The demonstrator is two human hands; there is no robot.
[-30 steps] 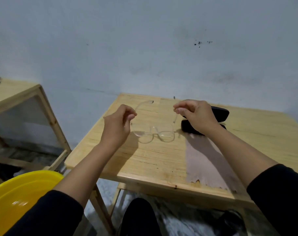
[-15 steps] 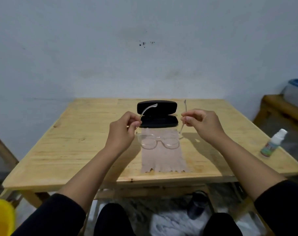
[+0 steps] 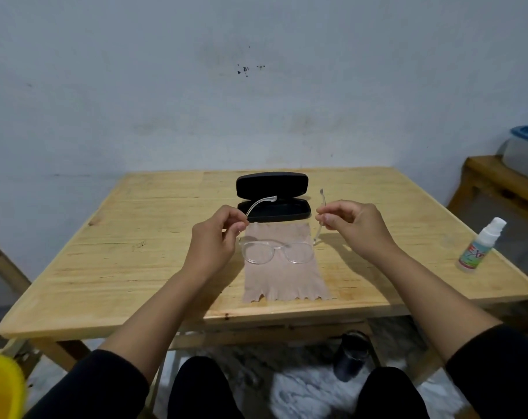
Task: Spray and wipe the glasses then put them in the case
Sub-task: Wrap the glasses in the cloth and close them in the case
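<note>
Clear-framed glasses [image 3: 276,251] hang unfolded above a beige wiping cloth [image 3: 287,276] on the wooden table [image 3: 120,267]. My left hand [image 3: 216,241] pinches the left temple arm, and my right hand [image 3: 352,226] pinches the right one. Lenses point down toward the cloth. A black glasses case [image 3: 273,196] lies open just behind the cloth, lid up toward the wall. A small white spray bottle [image 3: 480,246] with a green label stands near the table's right edge, apart from both hands.
A yellow tub [image 3: 1,385] shows at the lower left. A wooden stand [image 3: 504,189] with a grey and blue container is at the right. A dark bottle [image 3: 352,355] stands on the floor under the table. My knees are below the front edge.
The view swung right and settled square on the table, bringing the spray bottle into sight. Both hands kept hold of the temple arms, and the glasses now hang over the cloth.
</note>
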